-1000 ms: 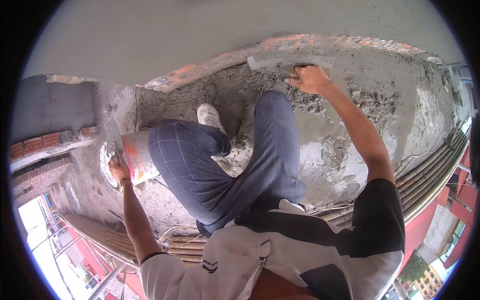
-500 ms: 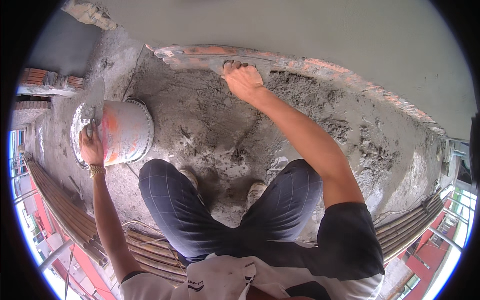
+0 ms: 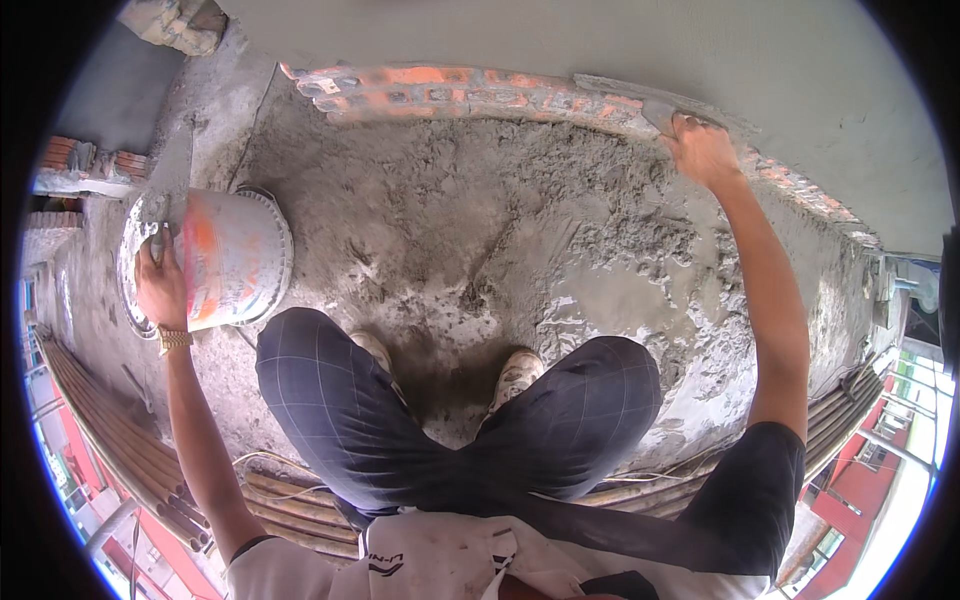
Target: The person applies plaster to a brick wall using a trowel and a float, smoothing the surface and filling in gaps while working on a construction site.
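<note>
My right hand [image 3: 703, 150] is closed on a plastering trowel [image 3: 640, 92], its long blade tilted against the lower edge of the grey plastered wall [image 3: 560, 40]. Below the plaster runs a strip of bare orange brick [image 3: 430, 95]. At the left, my left hand [image 3: 163, 287] grips the handle of a pointed trowel [image 3: 172, 180], its mortar-smeared blade directed away from me. That hand is over the end of a white bucket [image 3: 240, 255] with orange and pink marks, whose ribbed rim faces the ground.
Wet, lumpy mortar [image 3: 630, 300] covers the ground between my feet and the wall. Bundled poles [image 3: 110, 430] lie behind me at left, and more poles [image 3: 840, 430] at right. Rough brickwork [image 3: 75, 155] stands at the far left.
My right hand has slid the plastering trowel rightward along the wall's base, leaving more bare brick in view. The left hand keeps hold of the pointed trowel by the bucket.
</note>
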Motion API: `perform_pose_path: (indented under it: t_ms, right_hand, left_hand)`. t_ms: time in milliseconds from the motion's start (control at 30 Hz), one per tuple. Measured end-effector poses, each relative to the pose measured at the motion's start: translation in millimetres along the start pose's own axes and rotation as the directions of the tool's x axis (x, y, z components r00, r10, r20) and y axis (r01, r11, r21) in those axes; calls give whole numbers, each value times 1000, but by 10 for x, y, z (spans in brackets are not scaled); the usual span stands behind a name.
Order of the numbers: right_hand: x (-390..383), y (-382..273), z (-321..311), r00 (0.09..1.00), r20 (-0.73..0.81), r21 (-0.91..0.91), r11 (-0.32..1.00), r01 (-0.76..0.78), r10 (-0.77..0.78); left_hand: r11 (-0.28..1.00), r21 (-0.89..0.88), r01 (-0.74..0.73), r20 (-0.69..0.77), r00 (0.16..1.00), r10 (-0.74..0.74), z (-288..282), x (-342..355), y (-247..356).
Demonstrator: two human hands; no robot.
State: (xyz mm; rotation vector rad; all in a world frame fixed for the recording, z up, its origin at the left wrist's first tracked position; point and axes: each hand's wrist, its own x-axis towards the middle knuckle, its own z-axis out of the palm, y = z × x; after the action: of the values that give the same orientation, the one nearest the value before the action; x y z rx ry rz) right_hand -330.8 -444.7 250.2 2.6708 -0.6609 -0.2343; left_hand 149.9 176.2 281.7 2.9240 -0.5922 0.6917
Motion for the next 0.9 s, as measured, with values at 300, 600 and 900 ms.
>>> perform_pose_path:
  t_ms: [300,600,900]
  right_hand:
    - [-1264,1489,227,887,317,-134,942,-309,336]
    - [-2236,-1035,378,713,654,669,249,-701,250]
    - [-1061,-2614,-113,739,351,936,-196,-292,575]
  left_hand:
    - [988,-141,-66,-38,997,62,12,4,100]
    - [858,-433,-276,432,772,466,-791,-4,1996]
    - [830,-557,7,805,-243,542,-356,-711,3817]
